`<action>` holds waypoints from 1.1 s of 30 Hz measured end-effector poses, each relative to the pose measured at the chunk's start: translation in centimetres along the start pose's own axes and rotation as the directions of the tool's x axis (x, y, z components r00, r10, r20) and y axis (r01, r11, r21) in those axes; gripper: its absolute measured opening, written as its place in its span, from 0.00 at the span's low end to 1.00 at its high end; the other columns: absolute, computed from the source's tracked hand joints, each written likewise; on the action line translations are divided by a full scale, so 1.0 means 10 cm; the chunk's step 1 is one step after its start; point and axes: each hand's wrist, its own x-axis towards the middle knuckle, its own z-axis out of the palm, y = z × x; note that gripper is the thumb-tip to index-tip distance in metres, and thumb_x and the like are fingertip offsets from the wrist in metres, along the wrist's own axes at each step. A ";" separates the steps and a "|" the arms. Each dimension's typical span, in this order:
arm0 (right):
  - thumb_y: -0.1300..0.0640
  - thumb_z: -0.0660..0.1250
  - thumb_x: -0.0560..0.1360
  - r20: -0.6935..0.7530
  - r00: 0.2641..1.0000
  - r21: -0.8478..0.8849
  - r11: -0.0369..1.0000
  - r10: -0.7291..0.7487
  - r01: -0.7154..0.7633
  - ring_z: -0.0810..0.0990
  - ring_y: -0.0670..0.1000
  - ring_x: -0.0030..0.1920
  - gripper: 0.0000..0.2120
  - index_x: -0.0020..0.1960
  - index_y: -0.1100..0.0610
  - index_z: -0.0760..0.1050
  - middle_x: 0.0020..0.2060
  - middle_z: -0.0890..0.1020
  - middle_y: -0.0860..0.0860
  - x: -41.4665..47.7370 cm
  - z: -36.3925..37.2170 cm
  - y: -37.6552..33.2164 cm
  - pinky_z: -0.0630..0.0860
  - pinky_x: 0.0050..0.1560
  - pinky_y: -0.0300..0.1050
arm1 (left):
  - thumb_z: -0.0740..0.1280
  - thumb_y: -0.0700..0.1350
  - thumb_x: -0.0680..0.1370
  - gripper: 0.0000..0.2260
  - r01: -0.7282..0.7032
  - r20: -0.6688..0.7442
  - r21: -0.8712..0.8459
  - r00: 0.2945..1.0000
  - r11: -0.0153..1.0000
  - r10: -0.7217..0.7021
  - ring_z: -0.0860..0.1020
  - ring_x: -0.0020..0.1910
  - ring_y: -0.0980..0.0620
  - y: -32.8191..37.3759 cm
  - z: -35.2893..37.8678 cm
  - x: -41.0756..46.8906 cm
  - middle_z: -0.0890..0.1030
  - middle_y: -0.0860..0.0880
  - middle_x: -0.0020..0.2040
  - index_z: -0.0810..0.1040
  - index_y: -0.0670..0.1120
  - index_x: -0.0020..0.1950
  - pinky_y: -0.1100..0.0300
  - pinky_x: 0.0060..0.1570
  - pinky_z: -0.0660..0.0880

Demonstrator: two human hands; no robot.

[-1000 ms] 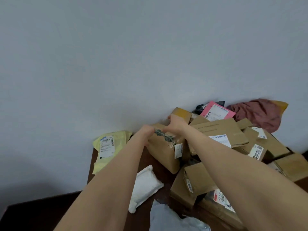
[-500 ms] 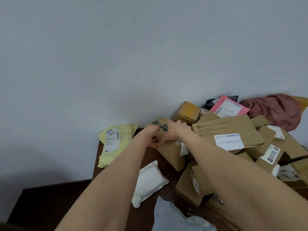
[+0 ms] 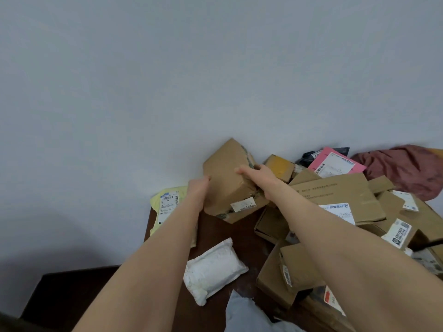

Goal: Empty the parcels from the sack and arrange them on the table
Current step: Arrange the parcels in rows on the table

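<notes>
A brown cardboard box (image 3: 225, 178) is tipped up on end against the wall at the back of the dark wooden table (image 3: 215, 226). My left hand (image 3: 197, 186) grips its left side and my right hand (image 3: 257, 174) presses on its right face. A heap of cardboard parcels (image 3: 335, 200) fills the table to the right. A yellow mailer (image 3: 165, 207) lies at the left edge, partly under my left forearm. A white padded parcel (image 3: 213, 270) lies in front. The reddish sack (image 3: 402, 168) is crumpled at the back right.
A pink mailer (image 3: 335, 164) and a black bag (image 3: 309, 155) lean on the wall behind the heap. A small yellow-taped box (image 3: 279, 167) sits just right of my right hand. A grey plastic mailer (image 3: 249, 317) lies at the near edge. A dark lower surface (image 3: 67, 291) sits left of the table.
The brown box has been tilted from lying on its side to standing up against the wall. Both hands moved with it, my left hand to its left side.
</notes>
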 end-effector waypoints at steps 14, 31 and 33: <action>0.66 0.62 0.70 0.262 0.962 0.153 0.988 -0.076 0.036 0.72 0.55 0.59 0.41 0.73 0.34 0.57 0.65 0.70 0.50 -0.42 -0.52 -0.29 0.76 0.50 0.54 | 0.63 0.50 0.76 0.17 -0.141 0.225 -0.213 0.956 0.967 0.189 0.74 0.52 0.47 0.56 -0.26 -0.49 0.76 0.47 0.58 0.71 0.50 0.65 0.47 0.53 0.72; 0.51 0.67 0.78 0.183 0.983 0.525 0.848 -0.031 -0.071 0.75 0.69 0.56 0.20 0.68 0.50 0.69 0.69 0.66 0.56 -0.61 -0.79 -0.35 0.76 0.49 0.72 | 0.59 0.51 0.73 0.08 -0.087 0.263 -0.431 0.940 0.898 0.217 0.68 0.37 0.50 0.73 -0.16 -0.72 0.68 0.52 0.32 0.74 0.51 0.37 0.43 0.49 0.69; 0.62 0.60 0.81 0.196 0.978 0.562 0.825 -0.065 -0.058 0.76 0.69 0.56 0.19 0.69 0.48 0.71 0.68 0.68 0.57 -0.57 -0.82 -0.34 0.76 0.50 0.71 | 0.60 0.56 0.75 0.10 -0.096 0.290 -0.416 0.929 0.904 0.232 0.70 0.38 0.50 0.74 -0.17 -0.72 0.71 0.53 0.35 0.76 0.52 0.41 0.43 0.46 0.71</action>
